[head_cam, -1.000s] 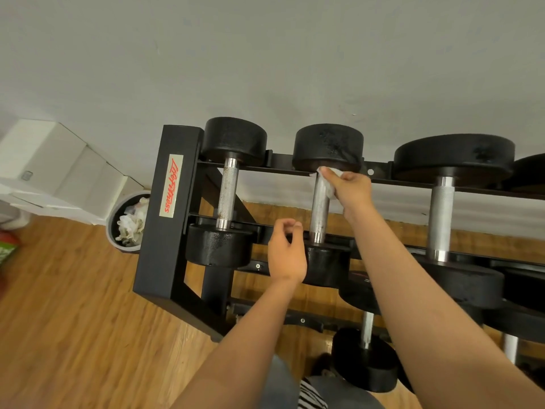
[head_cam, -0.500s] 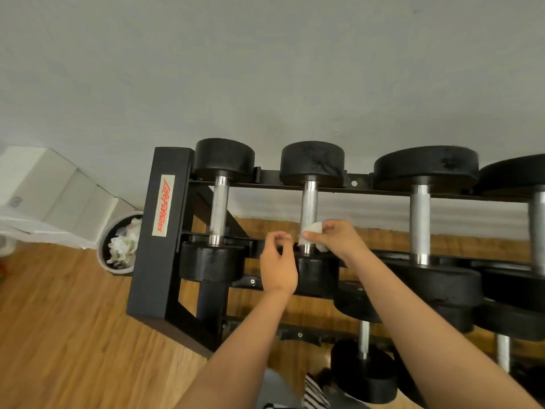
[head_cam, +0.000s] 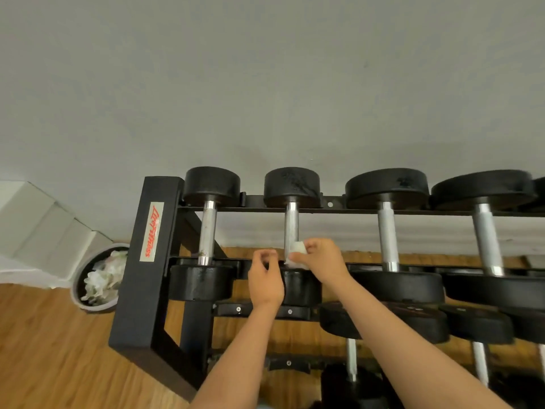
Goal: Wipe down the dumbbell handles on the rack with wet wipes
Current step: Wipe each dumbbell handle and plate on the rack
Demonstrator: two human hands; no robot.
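Grey wall [head_cam: 265, 84] backs a black rack [head_cam: 147, 261] standing on a wooden floor [head_cam: 59, 349]. On its top tier, the right hand [head_cam: 324, 261] pinches a white wet wipe [head_cam: 296, 252] against the near end of the 2nd dumbbell handle [head_cam: 291, 225] from the left. Just beside it, the left hand [head_cam: 265, 281] hovers with fingers curled in, nothing visible in them.

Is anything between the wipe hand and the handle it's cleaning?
Nothing visible does. The right hand pinches the wet wipe against the lower end of the top row's second handle; the left hand is just left of it, not between.
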